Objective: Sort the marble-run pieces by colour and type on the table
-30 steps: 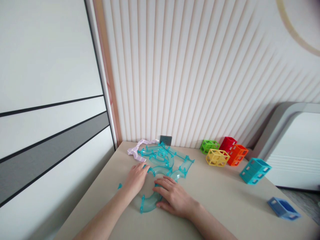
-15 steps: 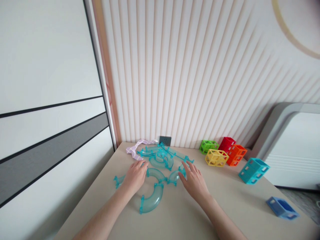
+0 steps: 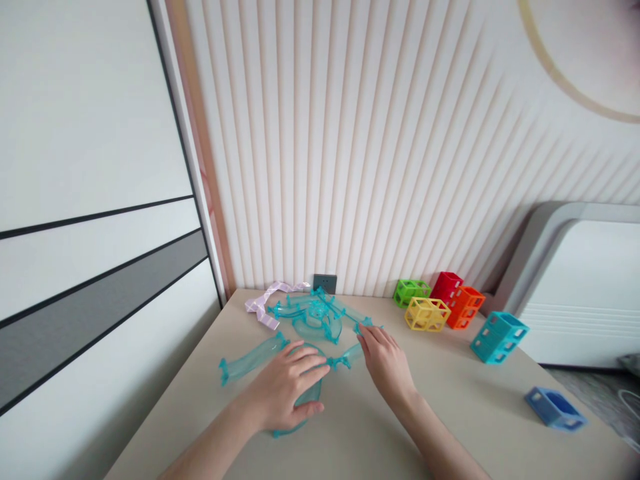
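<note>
Translucent teal curved track pieces [image 3: 311, 398] lie joined in an arc on the table. My left hand [image 3: 293, 387] rests over this arc, palm down, thumb apart from the fingers; it hides much of the curve. My right hand [image 3: 384, 360] is closed on the far end of another teal curved track piece [image 3: 354, 353], which meets the arc's right side near a small connector. To the left of my left hand is a straight teal track piece [image 3: 250, 360]. Beyond both hands sits a pile of teal track pieces [image 3: 317, 320].
A lilac patterned strip [image 3: 260, 308] lies at the back left. Open-framed blocks stand on the right: green [image 3: 411, 292], yellow [image 3: 427, 315], red [image 3: 445, 287], orange [image 3: 465, 308], turquoise [image 3: 499, 339] and blue [image 3: 555, 408]. A ribbed wall with a dark socket [image 3: 325, 283] borders the table [image 3: 360, 440].
My left hand has moved right and nearer, onto the curved arc, uncovering the straight piece. My right hand's fingers have closed on the right-hand curved piece. The view has shifted slightly.
</note>
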`<state>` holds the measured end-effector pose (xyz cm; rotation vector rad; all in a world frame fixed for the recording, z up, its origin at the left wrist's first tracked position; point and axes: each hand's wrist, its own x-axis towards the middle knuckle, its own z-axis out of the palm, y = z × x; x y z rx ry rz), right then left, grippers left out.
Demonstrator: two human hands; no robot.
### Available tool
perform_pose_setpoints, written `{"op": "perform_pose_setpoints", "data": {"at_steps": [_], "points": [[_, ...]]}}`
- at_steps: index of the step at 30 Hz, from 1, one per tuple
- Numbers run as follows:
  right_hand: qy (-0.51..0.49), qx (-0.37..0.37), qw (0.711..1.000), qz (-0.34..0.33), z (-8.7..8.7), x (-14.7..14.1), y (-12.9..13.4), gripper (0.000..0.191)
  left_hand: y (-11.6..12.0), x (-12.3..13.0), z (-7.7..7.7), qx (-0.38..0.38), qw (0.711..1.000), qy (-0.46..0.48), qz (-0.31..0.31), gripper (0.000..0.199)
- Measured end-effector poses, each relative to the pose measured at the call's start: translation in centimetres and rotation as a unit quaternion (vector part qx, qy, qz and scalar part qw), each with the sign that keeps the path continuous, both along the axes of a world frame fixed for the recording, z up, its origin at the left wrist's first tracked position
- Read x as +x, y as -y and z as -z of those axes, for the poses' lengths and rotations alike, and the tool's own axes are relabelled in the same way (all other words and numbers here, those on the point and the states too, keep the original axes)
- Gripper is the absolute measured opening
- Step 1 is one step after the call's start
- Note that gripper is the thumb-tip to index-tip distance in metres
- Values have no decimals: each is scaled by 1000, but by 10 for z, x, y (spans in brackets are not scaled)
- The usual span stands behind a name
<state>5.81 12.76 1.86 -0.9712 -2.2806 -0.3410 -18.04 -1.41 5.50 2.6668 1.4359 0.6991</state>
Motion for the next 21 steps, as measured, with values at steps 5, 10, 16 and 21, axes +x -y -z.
{"op": "perform_pose_setpoints", "data": {"at_steps": [5,10,16,21], "points": [[-6,50,999,-1,-10,5,1,29,-1,0,3,-15,1000,-16,4,64],[-14,59,998,-18,-13,2,6,28,0,9,6,-50,998,-43,14,69],[-17,61,997,-42,-14,-4,14,28,-1,19,12,-77,996,-29,34,70],[-110,43,992,-54,-25,3,10,30,-2,19,13,-98,995,-20,22,72]]}}
